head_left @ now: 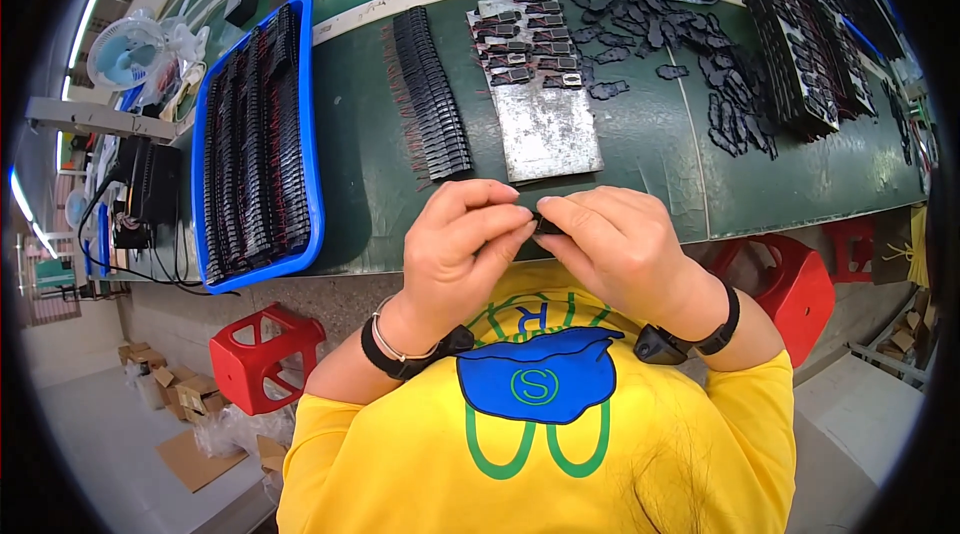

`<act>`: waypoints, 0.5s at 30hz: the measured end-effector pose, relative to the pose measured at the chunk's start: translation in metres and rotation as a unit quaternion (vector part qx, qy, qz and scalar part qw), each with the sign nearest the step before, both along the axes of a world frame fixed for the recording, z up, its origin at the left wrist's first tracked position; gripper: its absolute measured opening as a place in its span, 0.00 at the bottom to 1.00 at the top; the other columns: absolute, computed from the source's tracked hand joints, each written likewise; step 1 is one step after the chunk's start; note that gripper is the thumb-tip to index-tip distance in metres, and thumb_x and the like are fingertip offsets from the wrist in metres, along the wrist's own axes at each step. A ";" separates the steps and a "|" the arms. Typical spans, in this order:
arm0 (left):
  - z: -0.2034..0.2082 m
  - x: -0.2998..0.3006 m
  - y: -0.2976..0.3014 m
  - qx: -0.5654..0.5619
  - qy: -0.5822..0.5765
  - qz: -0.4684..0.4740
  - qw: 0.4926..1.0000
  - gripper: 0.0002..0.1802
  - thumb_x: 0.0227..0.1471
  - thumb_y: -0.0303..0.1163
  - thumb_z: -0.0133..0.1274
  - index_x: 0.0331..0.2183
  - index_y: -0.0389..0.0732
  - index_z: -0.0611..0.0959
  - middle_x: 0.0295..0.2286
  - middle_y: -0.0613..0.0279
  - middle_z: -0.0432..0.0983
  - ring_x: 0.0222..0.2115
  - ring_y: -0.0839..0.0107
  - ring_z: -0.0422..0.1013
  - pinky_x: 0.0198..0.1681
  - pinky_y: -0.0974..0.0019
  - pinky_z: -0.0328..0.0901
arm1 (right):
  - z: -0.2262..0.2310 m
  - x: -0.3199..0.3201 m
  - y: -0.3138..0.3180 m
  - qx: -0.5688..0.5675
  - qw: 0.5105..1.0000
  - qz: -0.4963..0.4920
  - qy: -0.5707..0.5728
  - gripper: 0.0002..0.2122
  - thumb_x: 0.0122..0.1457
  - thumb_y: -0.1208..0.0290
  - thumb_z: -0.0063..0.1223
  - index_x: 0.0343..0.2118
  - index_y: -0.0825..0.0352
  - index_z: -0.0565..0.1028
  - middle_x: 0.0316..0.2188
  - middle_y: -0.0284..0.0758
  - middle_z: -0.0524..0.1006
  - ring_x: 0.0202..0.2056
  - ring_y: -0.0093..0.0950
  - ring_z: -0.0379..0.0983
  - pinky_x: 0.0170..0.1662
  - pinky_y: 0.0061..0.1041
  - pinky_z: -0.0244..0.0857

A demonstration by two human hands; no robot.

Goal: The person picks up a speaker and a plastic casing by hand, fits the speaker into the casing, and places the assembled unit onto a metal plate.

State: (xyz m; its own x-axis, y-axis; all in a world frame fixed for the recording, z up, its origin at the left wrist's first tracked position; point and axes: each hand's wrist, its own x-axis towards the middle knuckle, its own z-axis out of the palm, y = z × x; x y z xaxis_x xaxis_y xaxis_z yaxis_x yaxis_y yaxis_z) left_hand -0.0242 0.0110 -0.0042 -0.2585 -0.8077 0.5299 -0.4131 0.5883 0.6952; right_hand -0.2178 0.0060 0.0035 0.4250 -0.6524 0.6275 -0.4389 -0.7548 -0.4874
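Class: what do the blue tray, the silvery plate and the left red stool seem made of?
Blue tray: probably moulded plastic; its smooth rounded rim shines. Silvery plate: likely bare metal, dull and scuffed, with mottled grey glare. Left red stool: seemingly smooth plastic, evenly coloured, with openings.

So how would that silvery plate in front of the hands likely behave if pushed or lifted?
The silvery plate would probably stay stiff, since it lies flat with straight edges. Pushed, it would likely slide rather than roll, resting flat on the green table. Tilted, it might shed the small black parts, as no raised rim shows around it.
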 end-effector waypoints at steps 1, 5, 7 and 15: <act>0.001 0.000 0.000 0.001 -0.001 -0.002 1.000 0.10 0.42 0.21 0.62 0.32 0.40 0.85 0.32 0.59 0.76 0.31 0.68 0.73 0.32 0.69 0.68 | -0.001 0.000 0.000 0.010 1.000 0.003 -0.007 0.14 0.41 0.80 0.64 0.34 0.71 0.76 0.24 0.39 0.77 0.23 0.34 0.75 0.25 0.28 0.68; 0.004 0.001 -0.002 -0.062 -0.037 -0.041 0.997 0.12 0.37 0.22 0.65 0.30 0.43 0.85 0.32 0.57 0.75 0.32 0.62 0.72 0.34 0.66 0.67 | -0.004 -0.002 -0.001 0.023 0.999 0.016 -0.037 0.14 0.41 0.81 0.64 0.34 0.70 0.77 0.24 0.38 0.77 0.23 0.33 0.75 0.25 0.27 0.69; 0.004 0.002 -0.003 -0.062 -0.033 -0.056 0.996 0.12 0.37 0.21 0.65 0.31 0.42 0.85 0.32 0.57 0.75 0.32 0.64 0.72 0.34 0.68 0.67 | -0.006 -0.003 -0.001 0.025 0.998 0.022 -0.049 0.14 0.41 0.81 0.64 0.34 0.70 0.77 0.24 0.38 0.77 0.23 0.33 0.75 0.25 0.26 0.69; -0.006 0.008 -0.003 0.108 0.134 -0.102 0.980 0.10 0.43 0.18 0.61 0.32 0.38 0.84 0.32 0.59 0.76 0.32 0.71 0.73 0.33 0.72 0.68 | -0.006 -0.006 -0.002 0.020 0.993 0.054 -0.099 0.14 0.40 0.81 0.64 0.33 0.69 0.78 0.24 0.37 0.77 0.22 0.31 0.75 0.23 0.24 0.67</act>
State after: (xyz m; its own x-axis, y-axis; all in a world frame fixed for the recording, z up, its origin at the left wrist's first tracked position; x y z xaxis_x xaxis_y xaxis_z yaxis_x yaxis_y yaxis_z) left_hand -0.0164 0.0082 -0.0107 -0.3009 -0.8547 0.4231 -0.0892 0.4669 0.8798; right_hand -0.2242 0.0041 -0.0025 0.3637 -0.6354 0.6811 -0.2491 -0.7709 -0.5862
